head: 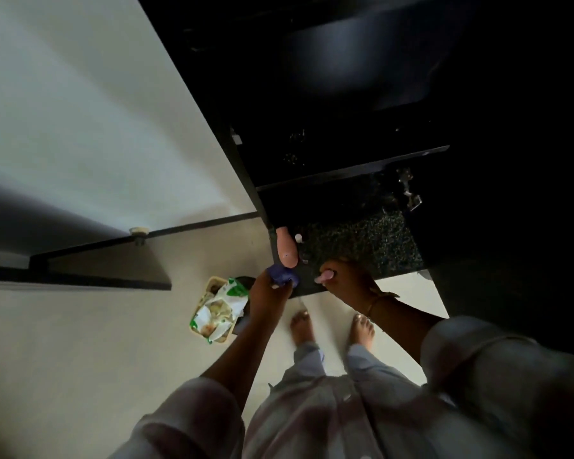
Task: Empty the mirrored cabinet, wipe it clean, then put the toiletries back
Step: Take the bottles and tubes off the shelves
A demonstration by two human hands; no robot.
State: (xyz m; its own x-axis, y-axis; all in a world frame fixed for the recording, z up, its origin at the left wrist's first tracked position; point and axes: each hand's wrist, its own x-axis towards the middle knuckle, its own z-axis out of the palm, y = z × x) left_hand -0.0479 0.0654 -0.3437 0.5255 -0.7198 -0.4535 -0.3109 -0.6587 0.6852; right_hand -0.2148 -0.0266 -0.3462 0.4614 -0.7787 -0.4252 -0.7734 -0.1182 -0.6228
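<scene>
- Our left hand (272, 286) grips a small purple thing (280, 275) at the near edge of the dark speckled counter (362, 240).
- Our right hand (338, 279) rests curled on that same edge, and we cannot tell if it holds anything.
- A pink bottle (286, 248) stands at the counter's left corner, just beside the left hand.
- We think we are taking toiletries out.
- Next, we should set the purple thing down beside the bottle.
</scene>
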